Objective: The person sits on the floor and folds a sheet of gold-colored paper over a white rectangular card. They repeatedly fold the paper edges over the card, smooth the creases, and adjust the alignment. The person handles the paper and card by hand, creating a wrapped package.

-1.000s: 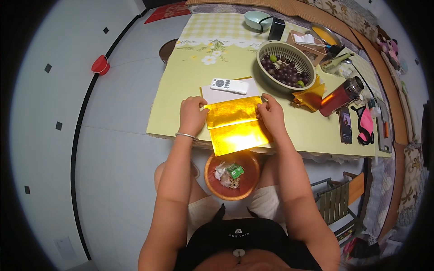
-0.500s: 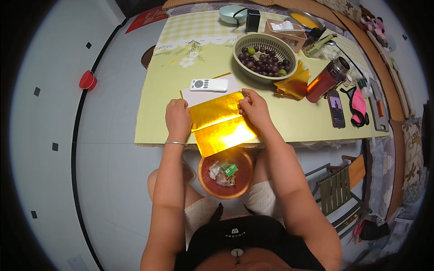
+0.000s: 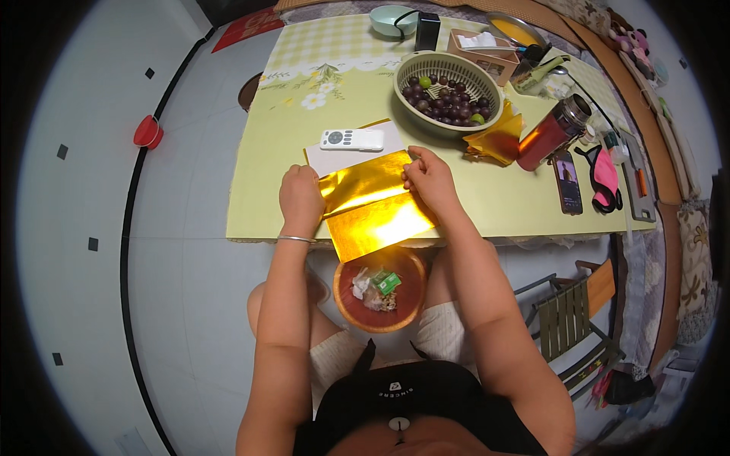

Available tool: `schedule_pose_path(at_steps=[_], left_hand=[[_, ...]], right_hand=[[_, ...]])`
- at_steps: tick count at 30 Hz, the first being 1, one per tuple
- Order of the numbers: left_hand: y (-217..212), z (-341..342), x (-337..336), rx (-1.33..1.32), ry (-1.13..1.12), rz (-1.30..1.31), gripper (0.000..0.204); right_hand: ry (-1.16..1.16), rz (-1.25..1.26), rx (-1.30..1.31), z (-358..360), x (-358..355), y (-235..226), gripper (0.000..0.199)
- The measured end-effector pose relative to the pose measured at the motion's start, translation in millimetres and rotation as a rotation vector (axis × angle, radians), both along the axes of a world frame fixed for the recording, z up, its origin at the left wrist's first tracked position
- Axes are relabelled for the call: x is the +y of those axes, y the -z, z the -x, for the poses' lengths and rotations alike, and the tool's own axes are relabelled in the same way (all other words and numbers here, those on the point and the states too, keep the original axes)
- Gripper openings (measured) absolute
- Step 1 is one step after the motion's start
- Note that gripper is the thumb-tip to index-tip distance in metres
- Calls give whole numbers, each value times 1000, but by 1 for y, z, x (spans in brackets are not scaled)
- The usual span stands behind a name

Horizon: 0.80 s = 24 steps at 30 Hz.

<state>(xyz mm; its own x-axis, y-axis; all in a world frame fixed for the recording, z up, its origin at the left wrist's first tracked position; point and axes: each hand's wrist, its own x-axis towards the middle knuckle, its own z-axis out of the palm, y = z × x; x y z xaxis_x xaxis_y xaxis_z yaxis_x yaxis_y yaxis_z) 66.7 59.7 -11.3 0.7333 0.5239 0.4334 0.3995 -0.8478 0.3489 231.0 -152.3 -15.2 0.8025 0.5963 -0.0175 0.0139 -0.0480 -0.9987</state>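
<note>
A shiny gold foil paper sheet [image 3: 378, 229] with a crease across its middle is stretched between my hands, its near part hanging over the table's front edge. My left hand [image 3: 301, 199] grips the sheet's left edge with curled fingers. At the right edge, my right hand [image 3: 430, 181] pinches the foil between thumb and fingers. Just beyond lies white-faced paper [image 3: 328, 158] with a gold border peeking out at its far side. A white remote control [image 3: 352, 140] rests on that paper. To the right, a folded gold foil piece [image 3: 498, 140] stands against the colander.
A colander [image 3: 408, 109] of dark grapes, a red thermos [image 3: 549, 137], a phone [image 3: 567, 182] and a pink-and-black eye mask [image 3: 604, 182] occupy the table's right half. Under the front edge, between my knees, is a round wooden bin [image 3: 347, 305] holding scraps. A folding chair [image 3: 566, 327] stands right.
</note>
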Motion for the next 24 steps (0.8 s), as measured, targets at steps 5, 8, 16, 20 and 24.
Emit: schedule_pose_path(at_steps=[5,8,16,20,24], left_hand=[[-8,4,-5,-68,75,94,8],[-6,6,1,-69,78,150,5],[-11,6,-3,-124,40,134,4],[-23,14,-13,-228,83,278,3],[-34,25,-38,-286,59,777,8]], right_hand=[[-5,-28,45,-4,-1,6,42],[-10,-21,39,-3,0,6,42],[-8,-13,49,-3,-1,1,43],[-14,-24,99,-4,-1,-3,43],[-28,-50,144,-7,-3,-4,35]])
